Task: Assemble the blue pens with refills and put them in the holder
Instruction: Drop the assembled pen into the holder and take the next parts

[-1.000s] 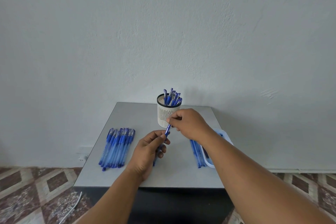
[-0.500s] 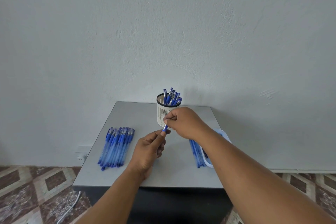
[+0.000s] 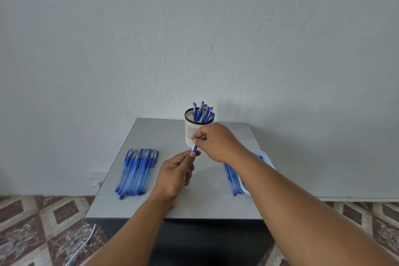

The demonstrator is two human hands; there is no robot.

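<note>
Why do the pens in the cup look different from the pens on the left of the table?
The pens in the holder stand upright, leaning against each other; the pens on the table lie flat, side by side. The holder's pens show only their tops; the table's pens show their whole length. Both are blue.

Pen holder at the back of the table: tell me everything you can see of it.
The pen holder is a white, plastic-looking round cup with vertical slots and a dark rim. It stands upright near the table's far edge. Several blue capped pens lean inside it. The right hand hides its lower right side; contact is unclear.
</note>
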